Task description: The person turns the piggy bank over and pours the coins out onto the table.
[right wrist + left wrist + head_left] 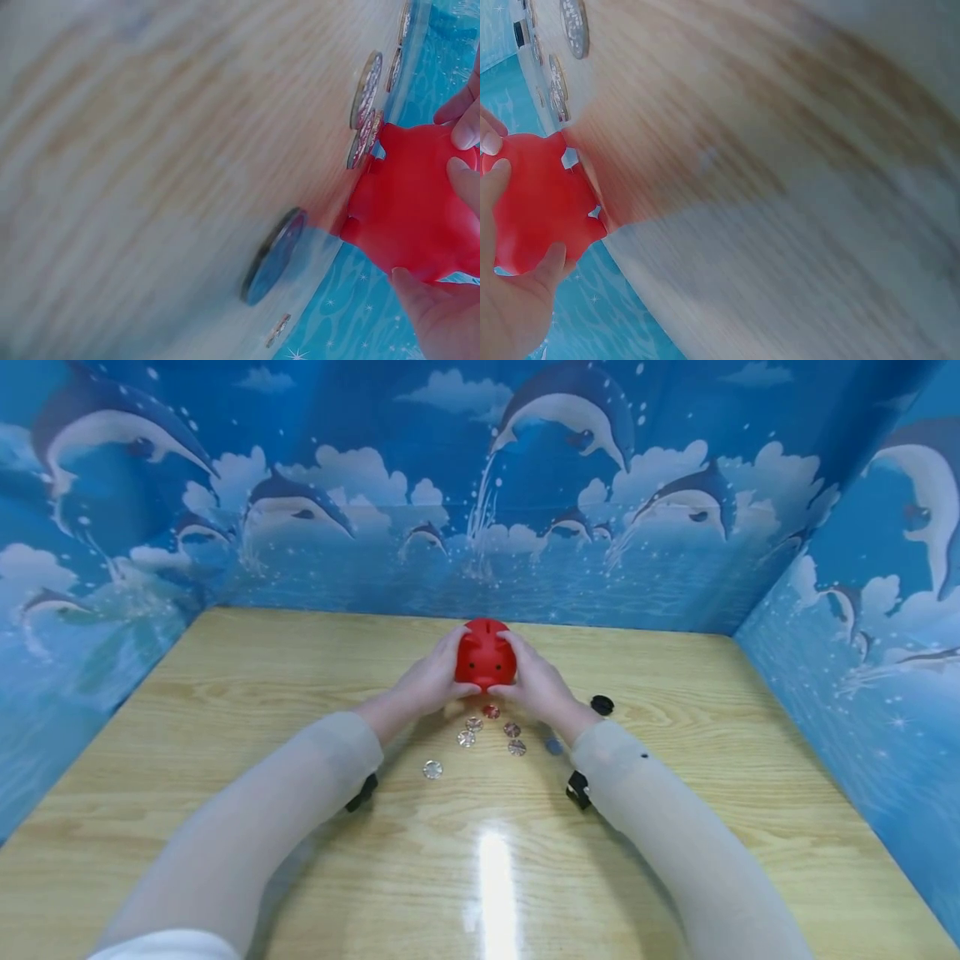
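A red piggy bank (486,658) stands near the far edge of the table, its face toward me and the coin slot on top. My left hand (435,675) grips its left side, with the thumb toward its front. On the other side, my right hand (538,681) holds it in the same way. In the left wrist view, the left hand (514,292) lies against the red body (536,199), whose short feet are at the tabletop. The right wrist view shows the right hand (450,315) on the piggy bank (412,199).
Several coins lie in front of the piggy bank, among them a reddish coin (491,712), a silver coin (432,769) and a bluish coin (553,746). A small black round object (602,704) is right of the right hand. Dolphin-printed cloth (480,552) hangs behind the wooden table (300,668).
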`<state>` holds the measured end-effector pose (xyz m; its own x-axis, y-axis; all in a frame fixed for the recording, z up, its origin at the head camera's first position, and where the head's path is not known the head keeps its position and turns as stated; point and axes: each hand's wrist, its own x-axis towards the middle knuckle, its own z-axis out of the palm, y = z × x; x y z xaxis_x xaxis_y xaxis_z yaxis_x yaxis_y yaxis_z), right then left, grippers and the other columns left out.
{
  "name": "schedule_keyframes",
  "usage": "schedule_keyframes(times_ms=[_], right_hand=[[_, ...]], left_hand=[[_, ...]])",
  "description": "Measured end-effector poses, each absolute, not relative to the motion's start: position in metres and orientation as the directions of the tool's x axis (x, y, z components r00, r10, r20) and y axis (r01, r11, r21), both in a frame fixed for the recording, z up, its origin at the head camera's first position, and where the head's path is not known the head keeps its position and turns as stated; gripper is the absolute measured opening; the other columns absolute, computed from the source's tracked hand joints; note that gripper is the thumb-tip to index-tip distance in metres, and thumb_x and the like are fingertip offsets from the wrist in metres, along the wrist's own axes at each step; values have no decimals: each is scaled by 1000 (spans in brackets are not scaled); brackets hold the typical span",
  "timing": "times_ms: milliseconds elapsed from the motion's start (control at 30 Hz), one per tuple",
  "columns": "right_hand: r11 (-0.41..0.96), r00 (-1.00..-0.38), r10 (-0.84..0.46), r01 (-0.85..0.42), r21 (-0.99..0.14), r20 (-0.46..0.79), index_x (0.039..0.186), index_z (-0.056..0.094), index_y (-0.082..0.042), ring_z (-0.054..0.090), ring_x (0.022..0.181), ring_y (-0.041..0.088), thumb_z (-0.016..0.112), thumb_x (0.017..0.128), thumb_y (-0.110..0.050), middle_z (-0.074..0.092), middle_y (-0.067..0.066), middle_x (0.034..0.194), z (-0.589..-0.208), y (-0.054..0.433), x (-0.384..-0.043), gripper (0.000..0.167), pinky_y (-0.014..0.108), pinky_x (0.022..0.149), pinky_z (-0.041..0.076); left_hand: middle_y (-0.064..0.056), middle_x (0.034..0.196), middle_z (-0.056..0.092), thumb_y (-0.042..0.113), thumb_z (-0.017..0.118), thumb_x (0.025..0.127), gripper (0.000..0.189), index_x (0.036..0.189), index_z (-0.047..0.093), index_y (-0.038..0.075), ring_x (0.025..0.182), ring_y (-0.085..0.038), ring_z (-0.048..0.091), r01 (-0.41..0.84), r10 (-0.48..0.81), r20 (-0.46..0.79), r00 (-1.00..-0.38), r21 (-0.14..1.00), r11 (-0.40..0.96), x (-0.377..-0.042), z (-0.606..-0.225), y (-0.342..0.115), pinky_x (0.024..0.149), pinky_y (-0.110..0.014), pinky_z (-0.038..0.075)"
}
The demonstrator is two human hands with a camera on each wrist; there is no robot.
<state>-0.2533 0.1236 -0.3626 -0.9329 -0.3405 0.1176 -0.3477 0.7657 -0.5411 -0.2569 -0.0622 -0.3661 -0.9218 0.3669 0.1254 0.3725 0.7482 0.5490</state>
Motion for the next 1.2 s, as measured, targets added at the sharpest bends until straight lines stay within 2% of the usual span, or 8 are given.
schedule_keyframes(times_ms=[333,733,1200], right_hand=[[784,-939,-328,-330,-526,100,145,26,-14,43,124,28,76,79,-25,36,9,144,-359,123,-254,83,44,98,40],[825,-950,-294,-308,-475,106,146,24,-12,43,124,29,75,80,-29,37,11,144,-362,118,-254,85,44,100,38],[818,-953,-288,-294,-494,92,147,22,-14,42,125,28,75,80,-29,35,10,146,-361,118,-256,86,44,100,38]], left_hand=[[-11,144,30,26,73,81,89,146,13,12,121,-31,44,403,413,100,-905,506,762,-261,-364,-62,94,-46,44],[-11,142,32,25,72,83,86,145,15,11,121,-30,43,398,430,68,-900,526,752,-267,-363,-64,97,-46,41],[-12,144,31,26,72,82,88,146,13,11,124,-31,42,364,397,60,-916,541,758,-266,-363,-63,99,-47,39]])
